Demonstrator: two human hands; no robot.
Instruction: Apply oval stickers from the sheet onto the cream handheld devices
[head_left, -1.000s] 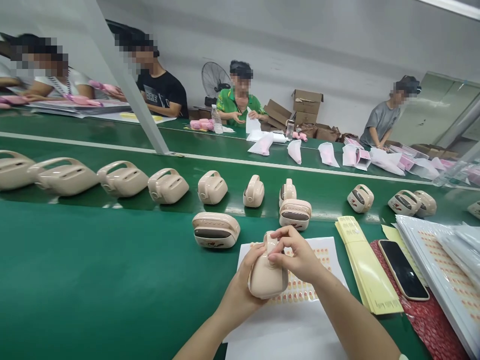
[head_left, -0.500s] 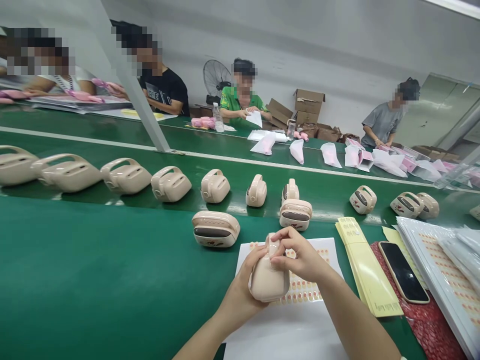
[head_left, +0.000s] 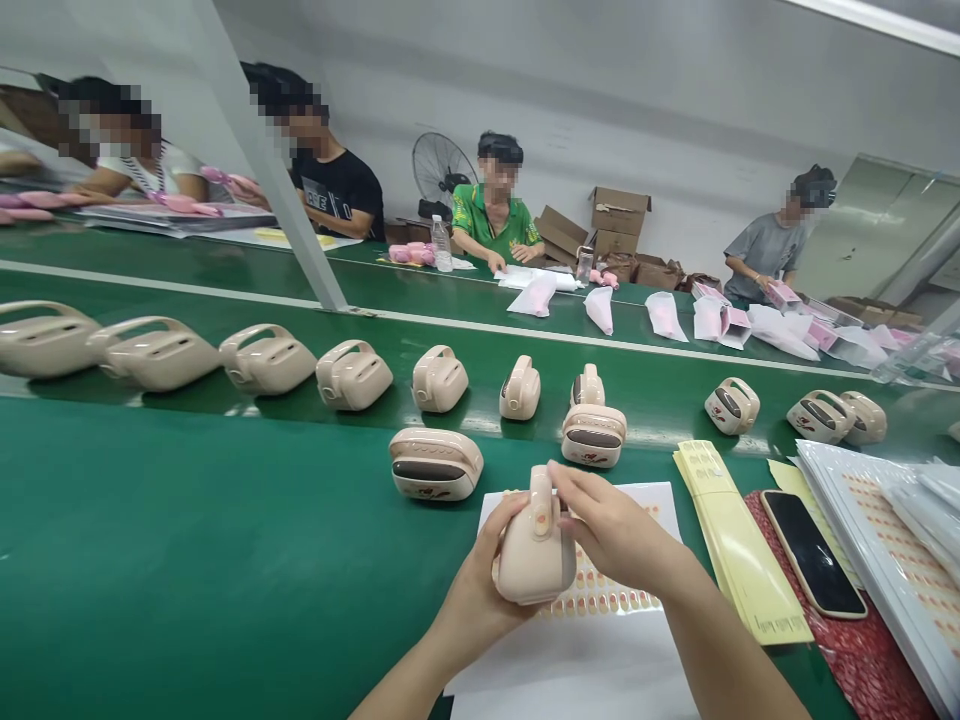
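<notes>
My left hand grips a beige handled device from below and the left, holding it above a white sticker sheet. My right hand rests against the device's right side, fingers curled by its handle, where a small orange sticker shows. Two more beige devices lie just beyond on the green table.
A row of beige devices runs along the conveyor belt behind. To the right lie yellow strips, a black phone on a red cloth, and stacked sticker sheets. Several people work at the far side among pink bags and cardboard boxes.
My right hand's fingers have come off the top of the handle and dropped to the device's right side, baring the handle with its sticker. The view has tilted slightly.
</notes>
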